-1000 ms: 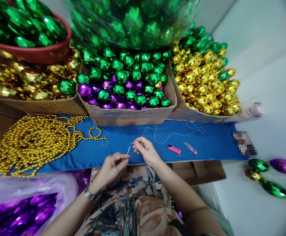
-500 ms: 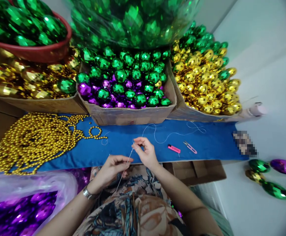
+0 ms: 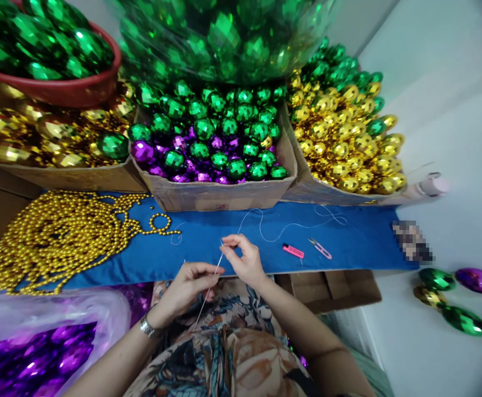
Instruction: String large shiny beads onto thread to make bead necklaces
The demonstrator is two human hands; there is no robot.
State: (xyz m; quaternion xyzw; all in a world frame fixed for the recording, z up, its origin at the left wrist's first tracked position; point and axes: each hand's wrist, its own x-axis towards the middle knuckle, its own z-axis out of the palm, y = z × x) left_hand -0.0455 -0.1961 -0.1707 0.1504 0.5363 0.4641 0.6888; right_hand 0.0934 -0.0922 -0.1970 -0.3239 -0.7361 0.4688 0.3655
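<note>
A long thin needle (image 3: 208,295) slants between the thumb and fingers of my left hand (image 3: 191,282), its lower end pointing down toward my lap. At the needle's upper end, the thumb and fingertips of my right hand (image 3: 244,258) are pinched together. White thread (image 3: 272,241) runs from behind my right hand in loose curves over the blue cloth (image 3: 208,220). Whether the thread passes through the needle's eye is too small to see. Right of my hands lie a pink lighter-shaped piece (image 3: 293,251) and pink-handled thread snips (image 3: 321,248).
A heap of gold bead strings (image 3: 71,237) lies at left. Behind the cloth stand cardboard boxes (image 3: 220,196) of green, purple and gold faceted beads. A bag of purple beads (image 3: 112,320) is at lower left, an open cardboard box (image 3: 340,289) below the table edge.
My right hand has shifted slightly left and down along the needle's upper end. The left hand and needle stay nearly in place.
</note>
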